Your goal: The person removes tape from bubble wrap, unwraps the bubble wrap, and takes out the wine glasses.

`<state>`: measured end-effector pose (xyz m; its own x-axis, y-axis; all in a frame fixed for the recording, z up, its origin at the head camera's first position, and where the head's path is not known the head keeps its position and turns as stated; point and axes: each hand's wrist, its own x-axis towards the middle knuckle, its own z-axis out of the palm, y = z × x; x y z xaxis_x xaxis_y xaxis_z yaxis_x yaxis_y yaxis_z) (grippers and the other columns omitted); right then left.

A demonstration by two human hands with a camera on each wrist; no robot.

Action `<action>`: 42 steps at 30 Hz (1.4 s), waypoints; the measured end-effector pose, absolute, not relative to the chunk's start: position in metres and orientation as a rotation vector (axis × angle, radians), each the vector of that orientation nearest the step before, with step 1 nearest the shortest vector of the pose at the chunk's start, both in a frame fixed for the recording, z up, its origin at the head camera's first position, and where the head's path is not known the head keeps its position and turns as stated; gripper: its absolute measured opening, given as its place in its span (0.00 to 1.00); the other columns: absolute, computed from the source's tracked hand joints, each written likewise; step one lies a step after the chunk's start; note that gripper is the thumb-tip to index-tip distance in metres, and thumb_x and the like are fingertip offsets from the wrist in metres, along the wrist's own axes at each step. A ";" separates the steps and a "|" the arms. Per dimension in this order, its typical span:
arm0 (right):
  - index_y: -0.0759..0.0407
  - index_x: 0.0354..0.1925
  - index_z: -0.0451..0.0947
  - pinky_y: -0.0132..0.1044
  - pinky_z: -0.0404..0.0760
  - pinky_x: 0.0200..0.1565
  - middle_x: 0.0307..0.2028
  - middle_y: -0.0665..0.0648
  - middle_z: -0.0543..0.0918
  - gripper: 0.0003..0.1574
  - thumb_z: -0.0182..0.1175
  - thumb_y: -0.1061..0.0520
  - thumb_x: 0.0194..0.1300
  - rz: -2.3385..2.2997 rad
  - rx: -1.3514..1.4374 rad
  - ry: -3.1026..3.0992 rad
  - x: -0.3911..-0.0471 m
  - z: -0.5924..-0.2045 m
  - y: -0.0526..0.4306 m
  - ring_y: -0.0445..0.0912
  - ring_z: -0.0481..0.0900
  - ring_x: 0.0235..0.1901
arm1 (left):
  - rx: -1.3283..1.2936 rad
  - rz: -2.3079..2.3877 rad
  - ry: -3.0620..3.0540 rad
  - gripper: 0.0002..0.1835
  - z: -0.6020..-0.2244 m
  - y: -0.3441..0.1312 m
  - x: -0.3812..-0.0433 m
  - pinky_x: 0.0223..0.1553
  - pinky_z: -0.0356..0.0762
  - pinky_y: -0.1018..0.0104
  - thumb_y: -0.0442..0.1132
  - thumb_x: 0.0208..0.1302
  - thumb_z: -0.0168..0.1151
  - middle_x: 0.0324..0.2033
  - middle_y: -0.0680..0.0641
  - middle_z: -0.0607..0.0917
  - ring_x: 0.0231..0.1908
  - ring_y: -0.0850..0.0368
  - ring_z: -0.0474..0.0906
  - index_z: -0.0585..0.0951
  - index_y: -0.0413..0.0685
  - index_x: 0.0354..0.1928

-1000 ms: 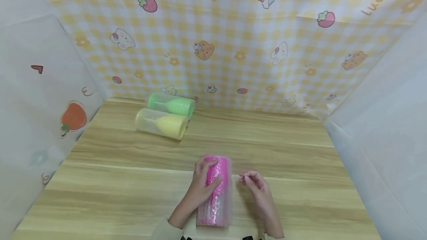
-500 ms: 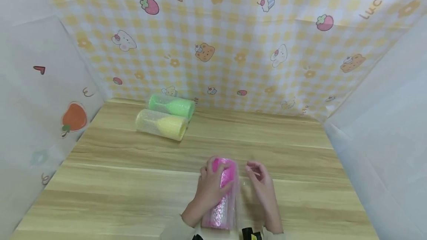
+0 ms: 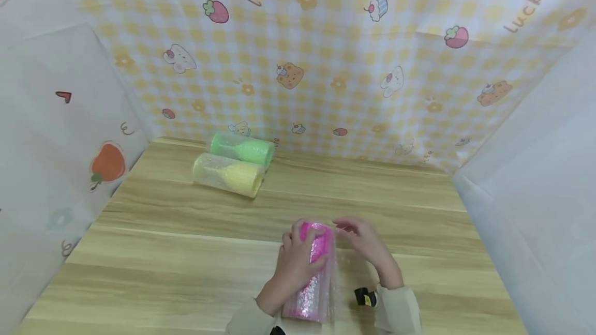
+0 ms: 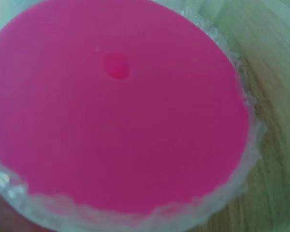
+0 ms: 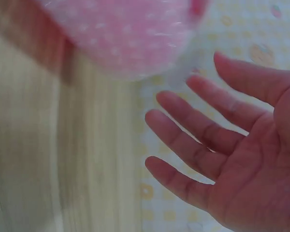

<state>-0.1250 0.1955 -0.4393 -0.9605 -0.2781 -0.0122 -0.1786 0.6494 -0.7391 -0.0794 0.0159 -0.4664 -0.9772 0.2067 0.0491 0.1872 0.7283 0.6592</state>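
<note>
A pink goblet (image 3: 319,246) rolled in clear bubble wrap (image 3: 307,301) lies lengthwise near the front of the table. My left hand (image 3: 294,260) grips it from above and the left, with fingers and thumb curled over the wrap. In the left wrist view its round pink end (image 4: 121,135) fills most of the picture, ringed by the wrap's edge. My right hand (image 3: 365,239) is just right of the goblet's far end, holding nothing. The right wrist view has its fingers (image 5: 183,145) spread apart beside the blurred wrapped goblet (image 5: 121,38).
A yellow wrapped goblet (image 3: 228,173) and a green wrapped goblet (image 3: 244,149) lie side by side at the back left of the wooden table (image 3: 186,283). A yellow checked cloth (image 3: 344,30) hangs behind, with white sheets at both sides.
The pink goblet and my left hand have shifted slightly right. My right hand's pinched fingers have loosened and spread, and its forearm has swung outward to the right.
</note>
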 end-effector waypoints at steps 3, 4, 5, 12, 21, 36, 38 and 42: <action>0.58 0.46 0.78 0.36 0.78 0.40 0.41 0.55 0.83 0.16 0.57 0.53 0.61 -1.139 -0.436 2.707 -0.131 -0.446 0.193 0.45 0.78 0.39 | 0.326 1.101 2.891 0.27 -0.468 0.016 -0.080 0.42 0.72 0.48 0.55 0.53 0.61 0.64 0.44 0.54 0.54 0.37 0.61 0.67 0.65 0.56; 0.57 0.45 0.79 0.36 0.79 0.40 0.41 0.55 0.83 0.15 0.57 0.53 0.61 -1.129 -0.437 2.702 -0.133 -0.448 0.192 0.45 0.78 0.38 | 0.327 1.100 2.891 0.27 -0.468 0.016 -0.080 0.42 0.72 0.49 0.55 0.53 0.61 0.64 0.45 0.54 0.54 0.38 0.61 0.67 0.66 0.56; 0.55 0.44 0.80 0.35 0.79 0.40 0.41 0.55 0.83 0.14 0.57 0.53 0.60 -1.131 -0.429 2.698 -0.134 -0.449 0.191 0.45 0.79 0.38 | 0.329 1.103 2.889 0.27 -0.469 0.016 -0.079 0.42 0.72 0.49 0.55 0.54 0.61 0.64 0.45 0.54 0.54 0.38 0.61 0.67 0.65 0.57; 0.54 0.37 0.82 0.40 0.80 0.42 0.37 0.55 0.84 0.09 0.57 0.61 0.59 -1.106 -0.402 2.737 -0.139 -0.452 0.189 0.47 0.80 0.39 | 0.328 1.105 2.904 0.27 -0.469 0.015 -0.079 0.41 0.72 0.51 0.56 0.53 0.60 0.63 0.45 0.54 0.53 0.39 0.62 0.67 0.64 0.56; 0.57 0.35 0.81 0.33 0.79 0.36 0.32 0.54 0.84 0.07 0.57 0.62 0.59 -1.028 -0.398 2.768 -0.141 -0.453 0.190 0.43 0.78 0.33 | 0.363 1.081 2.929 0.28 -0.470 0.015 -0.078 0.41 0.72 0.51 0.55 0.53 0.60 0.64 0.44 0.54 0.52 0.40 0.63 0.67 0.63 0.56; 0.60 0.31 0.75 0.30 0.77 0.34 0.29 0.53 0.77 0.03 0.56 0.61 0.59 -0.970 -0.304 2.875 -0.138 -0.461 0.193 0.41 0.74 0.30 | 0.361 1.155 2.882 0.27 -0.471 0.007 -0.079 0.45 0.72 0.45 0.54 0.53 0.61 0.65 0.43 0.55 0.55 0.39 0.62 0.68 0.62 0.56; 0.60 0.30 0.75 0.31 0.77 0.35 0.30 0.53 0.77 0.03 0.55 0.61 0.59 -0.975 -0.292 2.895 -0.138 -0.463 0.194 0.42 0.73 0.31 | 0.361 1.162 2.883 0.27 -0.470 0.006 -0.078 0.46 0.72 0.45 0.55 0.54 0.60 0.64 0.43 0.55 0.55 0.39 0.62 0.68 0.61 0.56; 0.60 0.30 0.74 0.32 0.76 0.35 0.30 0.54 0.76 0.03 0.54 0.62 0.59 -0.971 -0.237 2.917 -0.137 -0.467 0.197 0.42 0.73 0.31 | 0.377 1.167 2.891 0.27 -0.470 0.003 -0.078 0.45 0.71 0.46 0.55 0.54 0.60 0.63 0.42 0.56 0.55 0.41 0.63 0.68 0.60 0.56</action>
